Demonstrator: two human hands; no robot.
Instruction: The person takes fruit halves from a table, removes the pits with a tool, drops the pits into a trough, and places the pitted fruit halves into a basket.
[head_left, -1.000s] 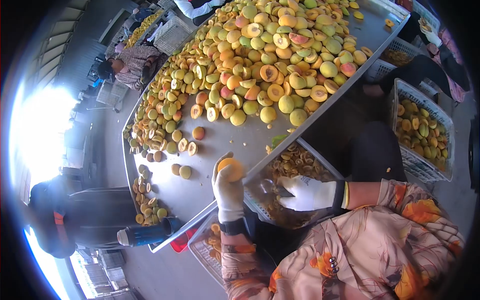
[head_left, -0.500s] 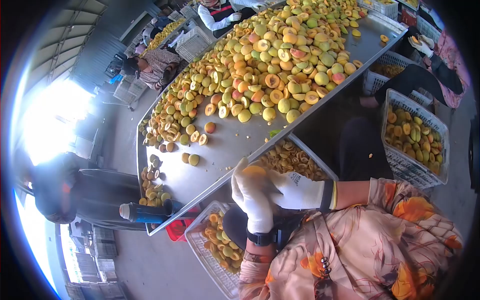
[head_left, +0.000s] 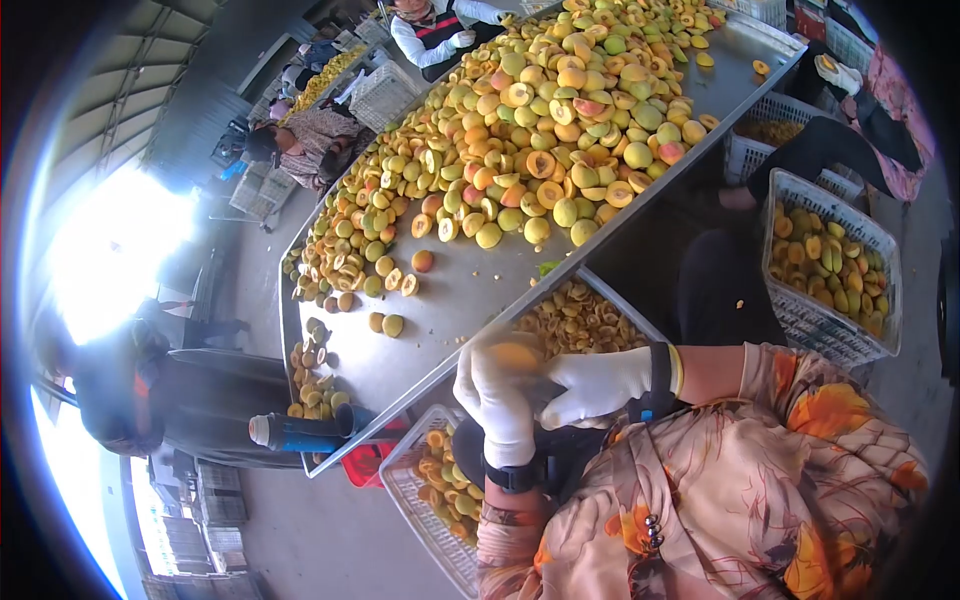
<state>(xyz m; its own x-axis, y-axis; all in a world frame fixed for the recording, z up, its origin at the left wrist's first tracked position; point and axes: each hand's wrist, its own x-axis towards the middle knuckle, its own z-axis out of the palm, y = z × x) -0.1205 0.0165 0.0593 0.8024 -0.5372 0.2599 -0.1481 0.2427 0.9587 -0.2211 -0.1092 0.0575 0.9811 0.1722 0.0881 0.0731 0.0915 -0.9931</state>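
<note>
From the hands (head_left: 497, 392), the mostly bare worktop (head_left: 450, 280) gives passage at 10 o'clock; a fruit heap (head_left: 540, 140) blocks 12, a blue cylinder (head_left: 295, 433) 9.

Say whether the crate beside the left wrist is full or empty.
Not empty: fruit pieces lie inside the crate. How full, cannot tell; the left sleeve hides part.

A metal table (head_left: 455, 295) with a narrow pale rim carries a broad heap of fruit (head_left: 560, 130) — whole ones and halves mixed, many with the cut face showing. Nearer the bare stretch lie a few loose pieces (head_left: 393, 326), and small crumbs dot the metal. A smaller cluster (head_left: 312, 395) sits by one corner, next to a blue flask (head_left: 290, 433) (upright or lying, I cannot tell). A green leaf (head_left: 547, 268) rests near the rim.
</note>
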